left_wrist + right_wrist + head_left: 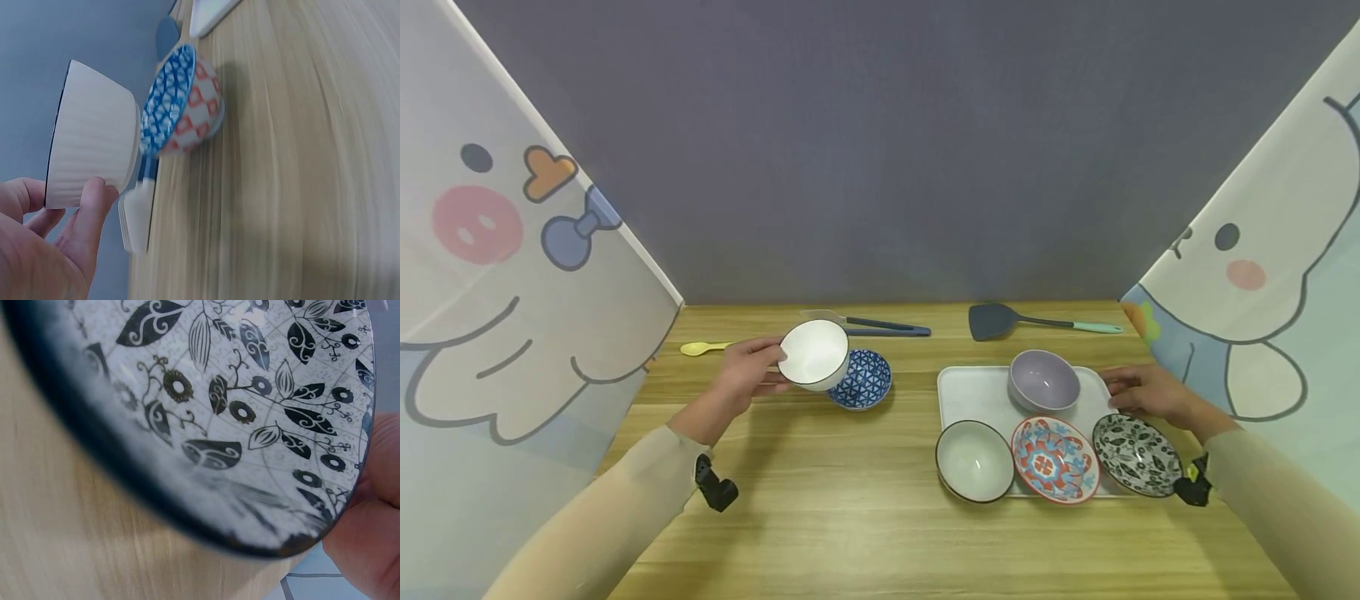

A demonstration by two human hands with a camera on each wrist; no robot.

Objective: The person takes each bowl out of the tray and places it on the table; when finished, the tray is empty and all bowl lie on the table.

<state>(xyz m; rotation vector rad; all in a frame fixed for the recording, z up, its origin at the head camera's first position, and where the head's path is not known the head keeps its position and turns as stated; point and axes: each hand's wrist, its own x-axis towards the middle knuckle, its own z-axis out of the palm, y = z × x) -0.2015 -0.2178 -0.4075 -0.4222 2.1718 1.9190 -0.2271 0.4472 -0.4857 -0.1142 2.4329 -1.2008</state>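
In the head view my left hand (751, 373) holds a white bowl (814, 354) with a dark rim, tilted and raised over the table. The left wrist view shows the thumb and fingers gripping the ribbed white bowl (94, 140) at its rim and side. Beside it, partly covered in the head view, stands a blue-patterned bowl (867, 382) with a red-patterned outside. My right hand (1142, 392) is at the right end of a white tray (962, 387), close to a black-and-white leaf-patterned bowl (1137, 457). That bowl (250, 412) hides the fingertips in the right wrist view.
A purple bowl (1043, 382), a cream bowl (974, 462) and a red-and-blue patterned bowl (1055, 460) are at the tray. Behind lie a turner (992, 321), a yellow spoon (696, 348) and blue-handled utensils (887, 327). Printed cloth walls flank the table, with a grey wall behind.
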